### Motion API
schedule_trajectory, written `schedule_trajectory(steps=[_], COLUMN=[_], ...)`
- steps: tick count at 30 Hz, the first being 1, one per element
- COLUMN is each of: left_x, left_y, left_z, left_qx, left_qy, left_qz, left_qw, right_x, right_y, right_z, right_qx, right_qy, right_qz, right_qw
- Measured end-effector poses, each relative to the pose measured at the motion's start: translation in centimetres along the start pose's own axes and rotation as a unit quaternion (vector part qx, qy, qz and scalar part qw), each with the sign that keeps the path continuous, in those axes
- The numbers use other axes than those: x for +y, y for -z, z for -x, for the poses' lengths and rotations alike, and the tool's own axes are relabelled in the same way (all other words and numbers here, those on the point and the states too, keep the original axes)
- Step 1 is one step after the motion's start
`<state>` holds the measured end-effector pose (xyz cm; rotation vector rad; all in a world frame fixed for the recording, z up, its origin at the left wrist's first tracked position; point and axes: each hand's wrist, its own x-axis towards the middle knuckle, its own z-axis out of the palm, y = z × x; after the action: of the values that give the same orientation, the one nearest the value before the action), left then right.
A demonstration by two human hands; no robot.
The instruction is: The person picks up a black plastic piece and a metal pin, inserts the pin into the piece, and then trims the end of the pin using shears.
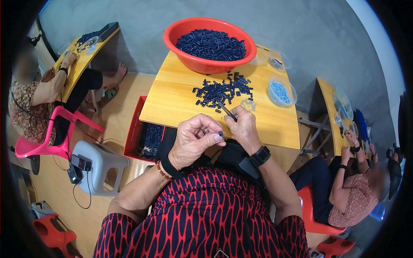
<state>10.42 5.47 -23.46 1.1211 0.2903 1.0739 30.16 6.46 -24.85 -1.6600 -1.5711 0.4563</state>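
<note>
My left hand [193, 139] is closed, pinching a small dark cylindrical part [220, 133] between thumb and fingertips, its round end showing. Just to the right, my right hand [244, 131] grips a pair of slim dark tweezers [228, 112], whose tips point away from me over the table. Beyond both hands, a loose pile of small dark blue-black parts [215, 92] lies on the yellow wooden table [167, 101]. A few tiny clear pieces [248, 104] are scattered at the pile's right side.
A red basin [189, 61] heaped with similar dark parts stands at the table's far edge. A clear tub [280, 93] of pale blue pieces sits at the right. Below the table's left side is a red box [134, 129] of parts. Other people work at tables on both sides.
</note>
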Motion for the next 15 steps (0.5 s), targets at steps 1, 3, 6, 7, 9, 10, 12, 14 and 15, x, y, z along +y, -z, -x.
schedule_trajectory(steps=[1,3,6,7,9,10,12,14,15], left_x=[0.0,0.0,0.1,0.2,0.2,0.2,0.4,0.4,0.4], left_y=[0.0,0.1,0.1,0.1,0.2,0.1,0.1,0.2,0.3], left_z=[0.0,0.0,0.1,0.0,-0.2,-0.1,-0.1,-0.1,-0.1], left_qx=[0.002,0.003,0.009,0.012,0.008,0.012,0.017,0.019,0.017], left_qy=[-0.001,-0.009,-0.003,-0.004,-0.006,-0.007,0.006,0.009,0.015], left_qz=[0.001,0.006,0.010,0.011,0.011,0.012,0.015,0.009,0.003], left_qw=[1.000,1.000,1.000,1.000,1.000,1.000,1.000,1.000,1.000], right_x=[0.2,0.6,0.2,0.5,1.0,1.0,-0.2,-1.7,-2.3], right_y=[-0.1,-0.3,0.1,0.1,0.1,0.2,0.9,1.8,2.4], right_z=[0.1,0.2,0.5,0.5,0.5,0.7,1.2,1.7,2.1], right_qx=[-0.002,0.005,-0.010,-0.013,0.006,0.010,0.014,0.016,-0.005], right_qy=[0.001,-0.007,-0.041,-0.040,-0.032,-0.025,-0.019,-0.011,-0.037], right_qz=[0.001,-0.041,-0.059,-0.058,-0.086,-0.089,-0.083,-0.077,-0.120], right_qw=[1.000,0.999,0.997,0.997,0.996,0.996,0.996,0.997,0.992])
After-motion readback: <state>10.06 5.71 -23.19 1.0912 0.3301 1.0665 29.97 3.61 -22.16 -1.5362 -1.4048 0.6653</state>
